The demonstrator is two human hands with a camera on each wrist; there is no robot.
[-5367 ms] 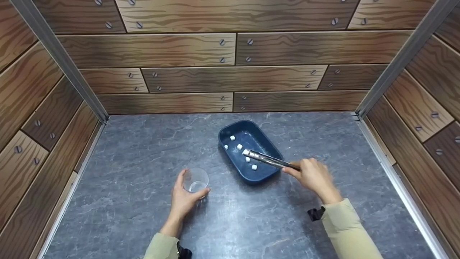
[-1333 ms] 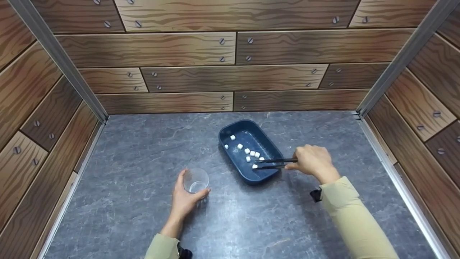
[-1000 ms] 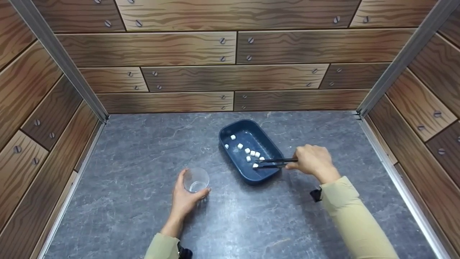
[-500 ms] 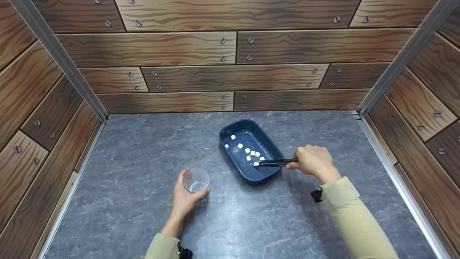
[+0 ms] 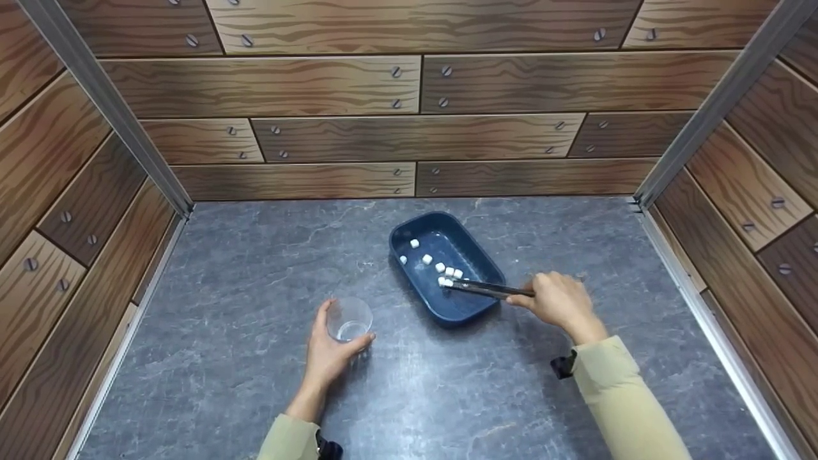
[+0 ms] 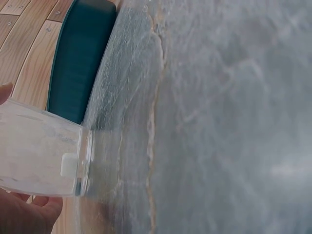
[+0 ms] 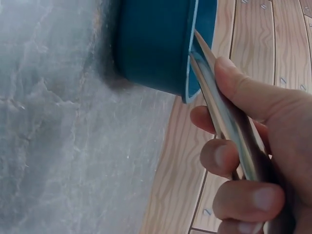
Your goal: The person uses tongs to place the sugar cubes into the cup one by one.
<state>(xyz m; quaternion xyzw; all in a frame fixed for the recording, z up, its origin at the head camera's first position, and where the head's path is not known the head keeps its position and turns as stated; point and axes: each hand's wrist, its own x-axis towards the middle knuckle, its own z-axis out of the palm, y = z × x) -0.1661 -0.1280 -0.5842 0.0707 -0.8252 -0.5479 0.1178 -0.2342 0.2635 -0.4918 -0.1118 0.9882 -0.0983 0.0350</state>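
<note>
In the curled fingers of the right grip (image 5: 559, 301), tongs (image 5: 486, 290), with tips low in the tray (image 5: 457, 308) among white cubes (image 5: 427, 259). At the tips, one cube apparently against the metal; impossible to tell pinched from merely touched. In the right wrist view, tongs across the tray's rim, contact uncertain. In the left grip (image 5: 329, 350), between thumb and fingers, a clear cup (image 5: 350, 319), to the left of the tray and apart from it, with a strip of tabletop (image 5: 409, 383) between. Near the cup's base, in the left wrist view, a pale patch (image 6: 69, 165), perhaps a cube.

Likeliest fault: loss of a cube from the tips, owing to an off-centre or too light pinch on so small a block. Next: disturbance of neighbours, owing to close spacing around the tips, with some chance of catching two at once or scattering several. Also possible: a slide or tilt of the tray, owing to pressure on the rim, with neither grip as a brace. Less likely: buckling or tipping of the cup, owing to an over-firm squeeze on an apparently thin wall. In any lift beyond the rim, risk of a spill onto the tabletop from a slackened squeeze.
</note>
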